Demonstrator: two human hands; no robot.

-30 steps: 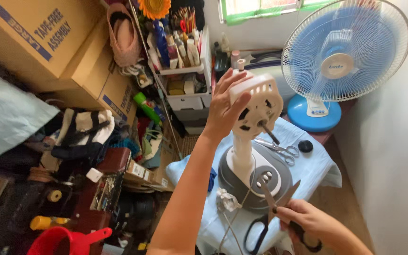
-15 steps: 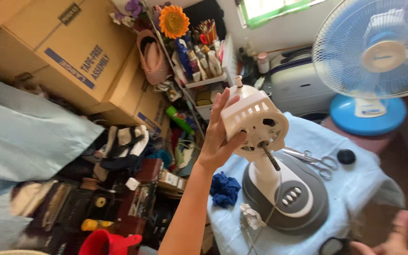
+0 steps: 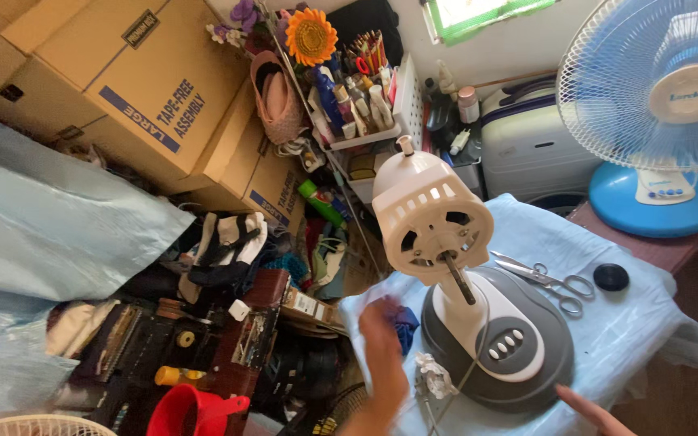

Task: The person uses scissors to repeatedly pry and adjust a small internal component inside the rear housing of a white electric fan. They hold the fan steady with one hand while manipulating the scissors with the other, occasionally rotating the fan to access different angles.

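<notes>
The stripped fan (blade and guard absent) stands upright on the cloth-covered worktop, probably base-heavy and rigid, best gripped at the neck; the blurred left hand appears open, right hand open, both empty.

Both open hands, left hand and right hand, flank the fan base.

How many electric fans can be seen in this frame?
2, perhaps more hidden in the clutter: a stripped white and grey fan without blades or guard on the light blue cloth, and a blue and white desk fan at upper right. A white wire grille shows bottom left.
</notes>
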